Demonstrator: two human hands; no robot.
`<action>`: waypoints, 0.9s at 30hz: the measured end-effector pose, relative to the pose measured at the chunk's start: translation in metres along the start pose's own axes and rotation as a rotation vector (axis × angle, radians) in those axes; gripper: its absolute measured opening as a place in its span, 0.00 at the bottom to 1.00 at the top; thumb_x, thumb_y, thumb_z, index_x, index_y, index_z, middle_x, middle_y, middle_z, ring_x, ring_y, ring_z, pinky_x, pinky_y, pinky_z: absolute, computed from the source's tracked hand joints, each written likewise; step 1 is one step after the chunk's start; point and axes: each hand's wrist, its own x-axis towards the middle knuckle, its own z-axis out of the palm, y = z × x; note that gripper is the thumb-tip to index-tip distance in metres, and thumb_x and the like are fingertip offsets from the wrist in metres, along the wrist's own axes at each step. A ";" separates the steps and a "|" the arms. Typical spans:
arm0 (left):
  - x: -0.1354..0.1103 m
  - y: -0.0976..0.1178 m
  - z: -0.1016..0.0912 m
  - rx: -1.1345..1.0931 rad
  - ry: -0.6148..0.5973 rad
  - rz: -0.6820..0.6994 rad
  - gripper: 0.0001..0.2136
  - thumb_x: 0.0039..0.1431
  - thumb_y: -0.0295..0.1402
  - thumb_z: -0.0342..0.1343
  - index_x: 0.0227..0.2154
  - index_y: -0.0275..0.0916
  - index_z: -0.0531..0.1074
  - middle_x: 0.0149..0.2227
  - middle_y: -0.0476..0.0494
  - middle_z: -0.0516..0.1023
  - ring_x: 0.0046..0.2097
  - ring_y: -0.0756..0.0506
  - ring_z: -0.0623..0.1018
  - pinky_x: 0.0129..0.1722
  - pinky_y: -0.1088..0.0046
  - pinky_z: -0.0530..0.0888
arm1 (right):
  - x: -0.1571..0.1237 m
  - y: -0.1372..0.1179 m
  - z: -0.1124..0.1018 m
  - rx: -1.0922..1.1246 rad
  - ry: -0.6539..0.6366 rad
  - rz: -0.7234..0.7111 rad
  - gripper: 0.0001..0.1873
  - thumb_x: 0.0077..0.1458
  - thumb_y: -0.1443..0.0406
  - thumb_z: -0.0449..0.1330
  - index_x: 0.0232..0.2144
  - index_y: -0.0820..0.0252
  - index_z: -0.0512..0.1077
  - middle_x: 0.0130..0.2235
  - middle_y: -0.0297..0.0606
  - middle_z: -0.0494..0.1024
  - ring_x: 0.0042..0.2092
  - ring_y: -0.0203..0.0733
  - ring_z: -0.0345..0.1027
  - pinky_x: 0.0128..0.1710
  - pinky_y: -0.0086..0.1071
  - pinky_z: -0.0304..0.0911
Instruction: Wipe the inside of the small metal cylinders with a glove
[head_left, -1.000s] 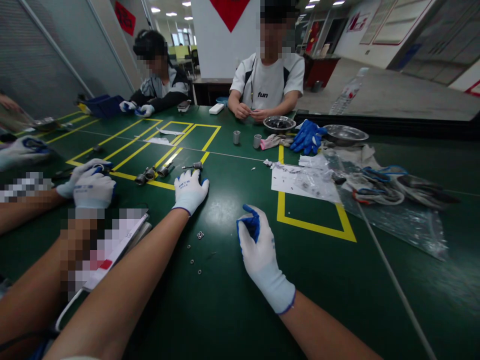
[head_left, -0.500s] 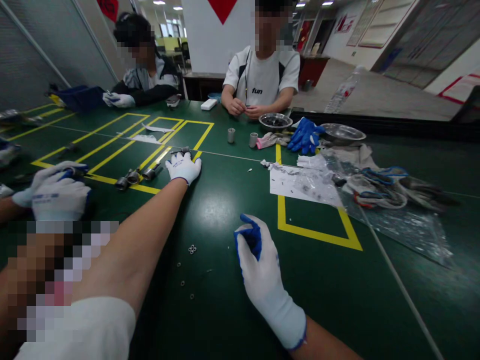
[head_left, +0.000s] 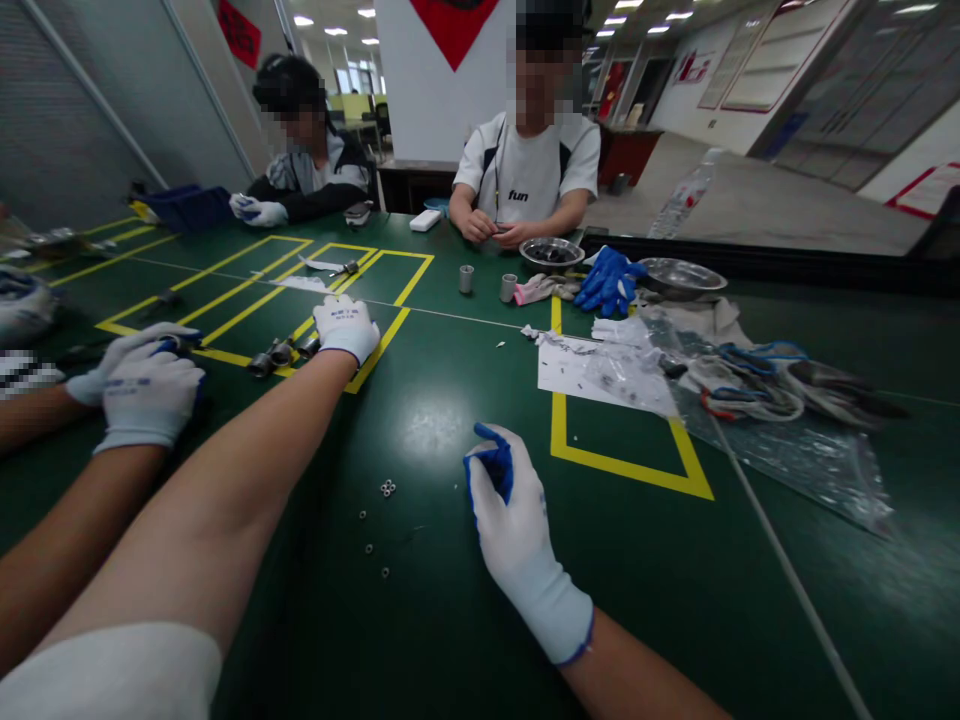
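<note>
My left hand (head_left: 346, 325), in a white glove, lies knuckles-up on the green table (head_left: 420, 640) at the end of my stretched arm. Its fingers are curled under, hiding anything inside. It touches the right end of a row of small metal cylinders (head_left: 279, 353) on a yellow line. My right hand (head_left: 508, 505), gloved white with a blue palm, rests on its edge near the table's middle with fingers curled in toward the thumb. Several tiny metal rings (head_left: 387, 488) lie between my arms.
A co-worker's gloved hands (head_left: 142, 385) work at my left. Two people sit across the table. Two metal bowls (head_left: 553, 252), blue gloves (head_left: 609, 278), two small grey sleeves (head_left: 466, 278), a sheet of paper with parts (head_left: 600, 365) and plastic bags with cables (head_left: 757, 375) lie at the right.
My left hand reached forward over a small metal part, then slid left to the row of cylinders; that part no longer shows. My right hand stayed put.
</note>
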 end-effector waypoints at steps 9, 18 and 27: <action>-0.042 -0.062 -0.034 0.130 -0.149 -0.174 0.33 0.56 0.46 0.60 0.62 0.31 0.74 0.66 0.14 0.68 0.65 0.16 0.68 0.59 0.38 0.68 | 0.006 0.000 0.002 0.045 -0.041 0.003 0.19 0.63 0.55 0.58 0.51 0.57 0.75 0.38 0.41 0.82 0.34 0.45 0.78 0.35 0.39 0.77; -0.074 -0.035 -0.057 -0.014 -0.095 -0.069 0.24 0.62 0.36 0.57 0.57 0.27 0.76 0.58 0.15 0.76 0.59 0.22 0.76 0.55 0.47 0.74 | 0.008 0.001 0.003 0.066 -0.053 -0.001 0.19 0.63 0.56 0.57 0.50 0.58 0.75 0.33 0.38 0.80 0.30 0.45 0.76 0.30 0.38 0.76; -0.191 0.022 -0.085 -0.345 0.009 0.365 0.12 0.62 0.38 0.63 0.48 0.43 0.80 0.51 0.42 0.83 0.52 0.40 0.81 0.54 0.66 0.77 | 0.006 0.018 0.009 -0.280 0.176 -0.467 0.26 0.64 0.57 0.60 0.61 0.60 0.69 0.60 0.57 0.73 0.63 0.63 0.68 0.62 0.64 0.67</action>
